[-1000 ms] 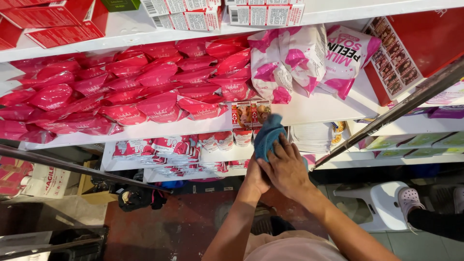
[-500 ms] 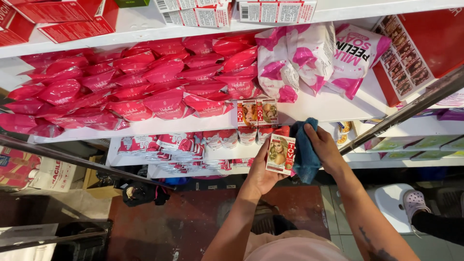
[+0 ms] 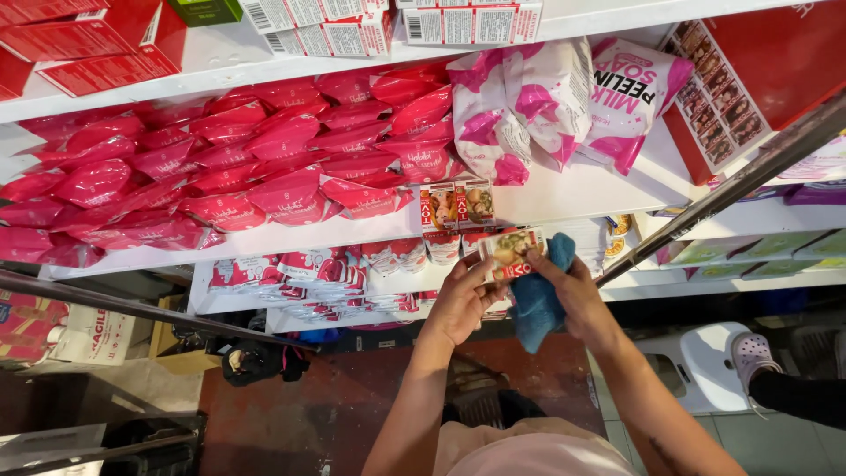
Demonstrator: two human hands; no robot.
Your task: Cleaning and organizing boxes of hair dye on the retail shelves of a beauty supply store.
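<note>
Small box (image 3: pixel 511 253) (cloth-backed) between both hands' fingers (image 3: pixel 483 269)

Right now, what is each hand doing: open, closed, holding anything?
Left hand: closed on the small box.
Right hand: holding the blue cloth, fingers on the box too.

Box (image 3: pixel 509 253) held between left hand (image 3: pixel 460 304) and right hand (image 3: pixel 577 295), cloth (image 3: pixel 536 304) under the right, all just below the shelf (image 3: pixel 564 189) edge. On that shelf: two boxes (image 3: pixel 456 205) upright at the edge directly above the held one, pouches (image 3: pixel 220 167) left, bags (image 3: pixel 546 106) behind and right. Cartons (image 3: pixel 335 18) on the shelf above; sachets (image 3: pixel 308 273) on the shelf below, left of the hands.
</note>
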